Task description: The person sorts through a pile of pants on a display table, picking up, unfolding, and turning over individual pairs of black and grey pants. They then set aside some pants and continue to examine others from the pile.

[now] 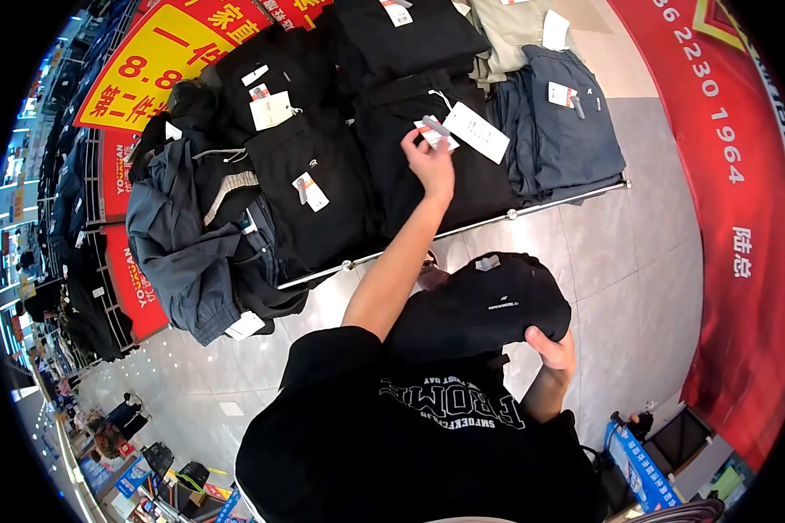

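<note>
My left hand (432,161) reaches over the display table, fingers closed on a small red-and-white price tag (443,142) with a grey clip on it. This tag lies on a stack of folded black trousers (401,179). Beside it, a larger white hang tag (477,132) is tied on with a white string. Against my body, my right hand (554,353) grips a folded black garment (480,301) with a small white logo, its thumb on top. The fingers under this garment are hidden.
More folded black trousers (310,213) and dark blue-grey trousers (563,122) are stacked on the table. Crumpled grey garments (183,244) hang over its left end. A metal rail (462,228) runs along the near edge. A red banner (724,261) stands at right.
</note>
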{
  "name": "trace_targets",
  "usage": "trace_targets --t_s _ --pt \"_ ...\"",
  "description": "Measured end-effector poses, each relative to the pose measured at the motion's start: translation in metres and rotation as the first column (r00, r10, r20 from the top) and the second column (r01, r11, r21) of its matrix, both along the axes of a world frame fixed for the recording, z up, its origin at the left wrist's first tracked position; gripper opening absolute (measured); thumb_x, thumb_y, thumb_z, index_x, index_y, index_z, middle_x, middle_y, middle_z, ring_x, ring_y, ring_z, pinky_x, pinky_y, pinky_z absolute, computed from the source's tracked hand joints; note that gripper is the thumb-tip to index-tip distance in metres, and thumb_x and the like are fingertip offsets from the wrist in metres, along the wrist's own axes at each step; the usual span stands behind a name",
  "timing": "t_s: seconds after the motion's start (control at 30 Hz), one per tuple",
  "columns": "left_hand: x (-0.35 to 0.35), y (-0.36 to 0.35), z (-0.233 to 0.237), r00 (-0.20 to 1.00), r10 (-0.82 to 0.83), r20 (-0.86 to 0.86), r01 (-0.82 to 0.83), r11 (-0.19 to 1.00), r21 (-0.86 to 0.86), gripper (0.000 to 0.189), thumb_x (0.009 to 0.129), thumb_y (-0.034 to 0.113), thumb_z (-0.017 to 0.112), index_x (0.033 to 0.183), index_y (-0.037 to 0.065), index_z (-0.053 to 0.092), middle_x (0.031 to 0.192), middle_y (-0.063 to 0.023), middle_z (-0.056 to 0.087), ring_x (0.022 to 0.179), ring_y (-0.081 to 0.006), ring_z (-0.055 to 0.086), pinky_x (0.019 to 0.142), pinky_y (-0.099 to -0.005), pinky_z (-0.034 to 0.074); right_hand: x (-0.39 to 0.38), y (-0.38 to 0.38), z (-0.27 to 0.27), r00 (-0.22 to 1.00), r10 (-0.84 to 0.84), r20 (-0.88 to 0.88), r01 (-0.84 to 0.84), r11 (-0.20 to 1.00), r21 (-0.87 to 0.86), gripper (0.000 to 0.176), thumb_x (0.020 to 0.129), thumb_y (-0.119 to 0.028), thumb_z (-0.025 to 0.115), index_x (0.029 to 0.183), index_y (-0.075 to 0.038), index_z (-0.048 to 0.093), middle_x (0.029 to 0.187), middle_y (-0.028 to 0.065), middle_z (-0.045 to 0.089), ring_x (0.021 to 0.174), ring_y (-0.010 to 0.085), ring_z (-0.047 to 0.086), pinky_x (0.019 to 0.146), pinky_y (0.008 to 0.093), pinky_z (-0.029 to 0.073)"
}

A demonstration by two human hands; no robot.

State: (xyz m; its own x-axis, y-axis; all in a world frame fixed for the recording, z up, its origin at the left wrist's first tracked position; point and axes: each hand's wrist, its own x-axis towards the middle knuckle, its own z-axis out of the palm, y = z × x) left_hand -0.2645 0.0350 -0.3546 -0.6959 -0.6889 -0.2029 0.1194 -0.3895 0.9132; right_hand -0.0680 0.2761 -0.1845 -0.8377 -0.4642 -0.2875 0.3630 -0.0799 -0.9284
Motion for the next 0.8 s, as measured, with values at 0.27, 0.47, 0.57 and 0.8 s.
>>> trace_targets --t_s 0.27,0.47,0.57,0.8 --pt "0.028 -0.059 -0.019 0.965 0.086 0.249 -0.022 0.968 -0.249 0.033 0.082 -0.005 0.057 0.111 0.002 0.045 0.091 -0.0151 0.062 0.064 -0.0171 0.062 0.051 -0.0247 0.047 -0.017 -0.017 0.004 0.997 0.022 0.068 -0.017 0.997 -0.076 0.044 0.085 -0.008 0.064 0.124 0.006 0.049 0.117 0.0073 0.057 0.109 0.0160 0.051 0.095 0.0301 0.038" --pt "0.028 -0.058 0.041 0.852 0.443 0.280 0.197 0.224 -0.955 0.050 0.064 0.007 0.067 0.110 0.000 0.048 0.110 -0.0199 0.049 0.107 -0.0380 0.046 0.092 -0.0485 0.034 -0.021 -0.016 0.002 0.997 0.038 0.074 -0.034 0.998 -0.049 0.044 0.084 -0.007 0.064 0.124 0.006 0.049 0.115 0.0070 0.058 0.107 0.0155 0.051 0.093 0.0293 0.039" --pt "0.007 -0.028 0.045 0.771 0.004 0.637 0.636 0.018 -0.771 0.070 0.070 0.024 0.072 0.127 -0.002 0.042 0.134 -0.0266 0.036 0.124 -0.0430 0.035 0.102 -0.0505 0.029 -0.023 -0.009 -0.007 0.991 0.059 0.119 -0.051 0.997 -0.064 0.045 0.084 -0.006 0.064 0.124 0.006 0.049 0.115 0.0070 0.058 0.105 0.0149 0.051 0.092 0.0285 0.039" --pt "-0.023 0.031 -0.007 0.734 -0.632 0.249 0.576 0.384 -0.722 0.077 0.075 0.022 0.073 0.141 0.010 0.036 0.148 -0.0276 0.022 0.135 -0.0397 0.029 0.109 -0.0405 0.029 -0.034 -0.014 0.003 0.998 0.020 0.067 -0.019 1.000 -0.007 0.043 0.084 -0.008 0.065 0.123 0.005 0.051 0.113 0.0071 0.058 0.104 0.0146 0.051 0.091 0.0282 0.040"
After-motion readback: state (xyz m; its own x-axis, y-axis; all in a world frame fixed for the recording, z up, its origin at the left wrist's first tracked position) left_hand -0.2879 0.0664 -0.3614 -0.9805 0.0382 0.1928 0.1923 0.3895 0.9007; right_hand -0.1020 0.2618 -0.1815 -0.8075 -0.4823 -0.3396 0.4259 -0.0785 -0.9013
